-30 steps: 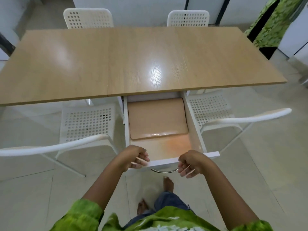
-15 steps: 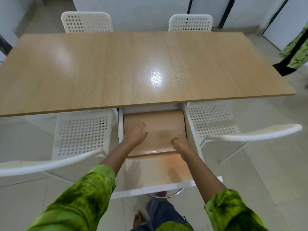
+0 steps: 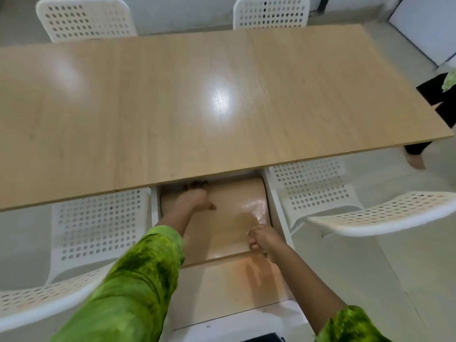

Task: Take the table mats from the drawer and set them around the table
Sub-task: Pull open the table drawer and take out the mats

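The white pull-out drawer [image 3: 278,218] stands open under the near edge of the long light-wood table [image 3: 172,107]. A stack of glossy tan table mats [image 3: 237,201] lies in its far half, partly under the tabletop. The left hand [image 3: 195,199] rests on the far left part of the mats, fingers reaching under the table edge, so its spread cannot be told. The right hand [image 3: 262,240] is curled closed, pinching the stack's near right edge. White perforated plastic chairs [image 3: 98,218] flank the drawer.
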Demonstrator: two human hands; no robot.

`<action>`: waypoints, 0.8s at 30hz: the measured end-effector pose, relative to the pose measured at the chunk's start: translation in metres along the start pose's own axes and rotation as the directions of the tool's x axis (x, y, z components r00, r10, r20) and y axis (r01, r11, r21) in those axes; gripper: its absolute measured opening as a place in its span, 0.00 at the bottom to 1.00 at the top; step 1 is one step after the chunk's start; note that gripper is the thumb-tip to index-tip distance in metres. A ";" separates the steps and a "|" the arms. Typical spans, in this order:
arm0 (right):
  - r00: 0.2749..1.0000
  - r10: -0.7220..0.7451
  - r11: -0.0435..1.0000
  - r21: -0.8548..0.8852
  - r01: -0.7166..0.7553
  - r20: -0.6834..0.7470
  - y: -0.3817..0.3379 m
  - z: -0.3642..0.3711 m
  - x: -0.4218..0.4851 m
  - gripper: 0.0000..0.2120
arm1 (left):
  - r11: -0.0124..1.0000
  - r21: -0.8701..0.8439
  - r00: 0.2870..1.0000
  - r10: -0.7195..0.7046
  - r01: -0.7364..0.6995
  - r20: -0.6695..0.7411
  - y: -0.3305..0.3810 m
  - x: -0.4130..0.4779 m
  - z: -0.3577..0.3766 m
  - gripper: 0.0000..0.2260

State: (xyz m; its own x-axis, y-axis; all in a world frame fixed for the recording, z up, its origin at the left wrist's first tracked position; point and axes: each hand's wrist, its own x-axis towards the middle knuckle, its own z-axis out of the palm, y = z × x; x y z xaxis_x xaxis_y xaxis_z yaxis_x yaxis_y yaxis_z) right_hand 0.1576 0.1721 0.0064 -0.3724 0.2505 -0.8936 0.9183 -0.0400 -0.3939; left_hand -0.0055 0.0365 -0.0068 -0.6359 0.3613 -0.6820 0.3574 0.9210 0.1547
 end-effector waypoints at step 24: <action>0.887 -0.236 0.903 0.427 0.049 0.397 -0.029 0.002 -0.057 0.08 | 0.459 -0.857 0.962 0.238 -0.233 -0.135 -0.067 -0.140 -0.126 0.12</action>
State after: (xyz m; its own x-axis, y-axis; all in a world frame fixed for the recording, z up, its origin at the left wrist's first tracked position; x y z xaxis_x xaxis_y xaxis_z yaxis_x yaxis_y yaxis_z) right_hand 0.1520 0.1570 0.0687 -0.6001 -0.1527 -0.7852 0.7538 -0.4365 -0.4912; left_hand -0.0268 -0.0576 0.1678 -0.6188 0.5862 -0.5230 -0.2741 0.4628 0.8430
